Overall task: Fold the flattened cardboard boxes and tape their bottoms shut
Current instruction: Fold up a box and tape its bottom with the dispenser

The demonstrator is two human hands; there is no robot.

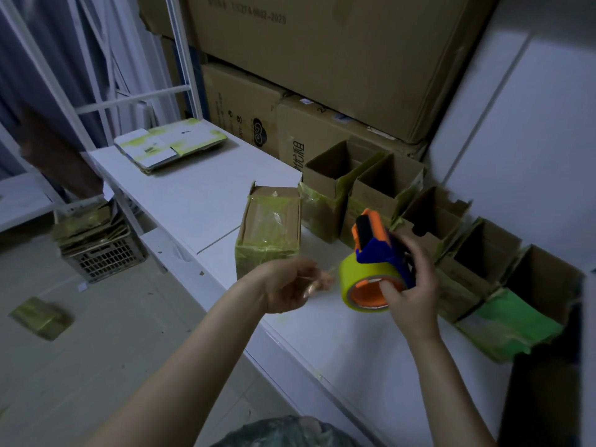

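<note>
Tape dispenser (383, 243) is blue with orange trim and a black roller, and the tape roll (350, 275) on it is yellow-green around an orange core. Folded box (269, 230) is plain brown with yellow-green tape bands. Table (193, 195) is white, flattened boxes (171, 145) white with yellow-green patches. Crate (106, 256) has a pale grid pattern.

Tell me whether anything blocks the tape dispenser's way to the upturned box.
Nothing visible does: the tape dispenser, gripped in the right hand, hangs just right of the upturned box, with only bare table between them.
</note>
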